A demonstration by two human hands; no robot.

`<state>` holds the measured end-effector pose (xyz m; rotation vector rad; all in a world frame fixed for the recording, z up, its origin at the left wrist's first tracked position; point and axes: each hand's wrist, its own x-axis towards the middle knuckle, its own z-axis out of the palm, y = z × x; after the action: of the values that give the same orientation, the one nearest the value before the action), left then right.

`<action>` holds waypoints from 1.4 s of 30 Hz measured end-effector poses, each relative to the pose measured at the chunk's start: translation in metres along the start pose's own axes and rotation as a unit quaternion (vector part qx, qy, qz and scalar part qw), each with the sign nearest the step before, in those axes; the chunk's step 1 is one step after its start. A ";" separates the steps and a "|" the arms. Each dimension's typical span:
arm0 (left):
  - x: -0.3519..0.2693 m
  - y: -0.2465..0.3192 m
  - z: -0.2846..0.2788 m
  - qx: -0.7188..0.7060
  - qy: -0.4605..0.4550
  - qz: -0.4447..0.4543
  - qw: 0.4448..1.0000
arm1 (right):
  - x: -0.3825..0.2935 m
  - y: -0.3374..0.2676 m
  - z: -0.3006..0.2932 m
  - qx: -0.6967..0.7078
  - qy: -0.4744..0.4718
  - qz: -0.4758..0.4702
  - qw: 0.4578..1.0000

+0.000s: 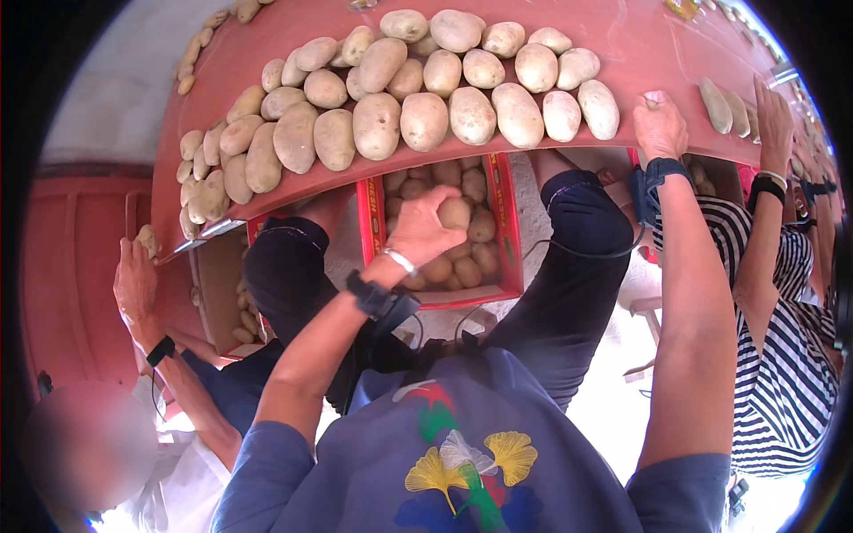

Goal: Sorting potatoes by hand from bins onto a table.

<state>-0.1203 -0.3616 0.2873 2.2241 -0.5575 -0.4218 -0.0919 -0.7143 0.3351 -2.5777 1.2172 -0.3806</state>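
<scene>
My left hand (421,230), with a silver bracelet at its wrist, grips a potato (454,214) just above a red-edged cardboard box (512,263). More potatoes (485,226) fill that box, which stands between my knees under the table edge. On the red tabletop (626,40), pale potatoes (377,125) lie in a curved band several rows deep. To the right of the row's end potato (598,110), my right hand (660,125) rests curled at the table edge. A small bit shows by its fingers, and what it is cannot be made out.
At left, a co-worker's hand (135,283) holds a potato (146,240) at the table corner, above another box (220,293) of potatoes. A person in a striped shirt (776,386) sits at right, one hand (773,126) beside several potatoes (716,105). Cables hang near my knees.
</scene>
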 end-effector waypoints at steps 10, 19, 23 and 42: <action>0.031 -0.113 0.101 0.135 -0.120 -0.100 0.979 | 0.004 0.007 -0.002 0.003 0.000 0.018 1.000; 0.015 -0.243 0.166 0.281 -0.037 0.060 0.957 | 0.001 -0.026 0.009 0.041 0.006 -0.046 0.998; 0.042 -0.211 0.148 0.137 -0.263 -0.029 0.955 | -0.002 -0.019 0.008 0.035 0.019 -0.040 0.998; 0.048 -0.158 0.154 0.207 -0.112 -0.123 0.964 | 0.004 -0.012 0.003 0.012 0.003 -0.026 1.000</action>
<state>-0.1108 -0.3877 0.0630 2.6810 -0.5237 -0.7490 -0.0803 -0.7097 0.3370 -2.5932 1.1430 -0.4104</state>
